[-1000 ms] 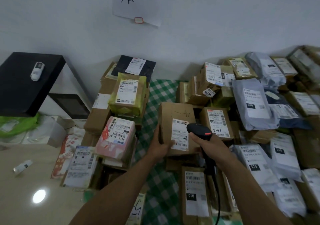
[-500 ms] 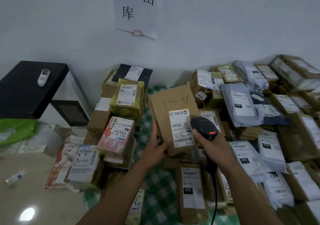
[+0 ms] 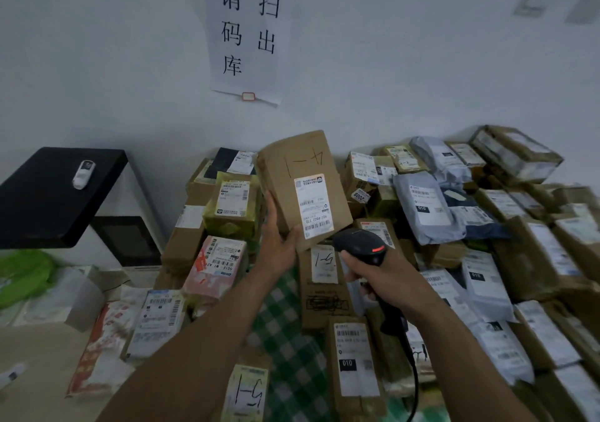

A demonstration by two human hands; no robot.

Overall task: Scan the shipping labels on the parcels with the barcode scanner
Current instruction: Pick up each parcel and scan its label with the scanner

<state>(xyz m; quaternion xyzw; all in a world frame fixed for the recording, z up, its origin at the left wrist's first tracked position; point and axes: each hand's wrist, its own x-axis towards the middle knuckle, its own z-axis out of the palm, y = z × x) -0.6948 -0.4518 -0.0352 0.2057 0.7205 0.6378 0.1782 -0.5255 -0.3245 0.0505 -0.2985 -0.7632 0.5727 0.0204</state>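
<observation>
Head camera: the left hand (image 3: 279, 243) curls its fingers round the lower left edge of a brown box (image 3: 292, 174), holding it up above the other parcels (image 3: 425, 207). Just below the box's white label (image 3: 313, 205), the right hand (image 3: 386, 278) wraps tight round the black scanner (image 3: 360, 246).

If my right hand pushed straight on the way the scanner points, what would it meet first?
Probably the lower corner of the brown box held up by the left hand, though depth is unclear.

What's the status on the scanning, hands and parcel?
Left hand grips brown parcel, held up, label showing. Right hand grips barcode scanner, nose just below label. Nothing between them.
</observation>
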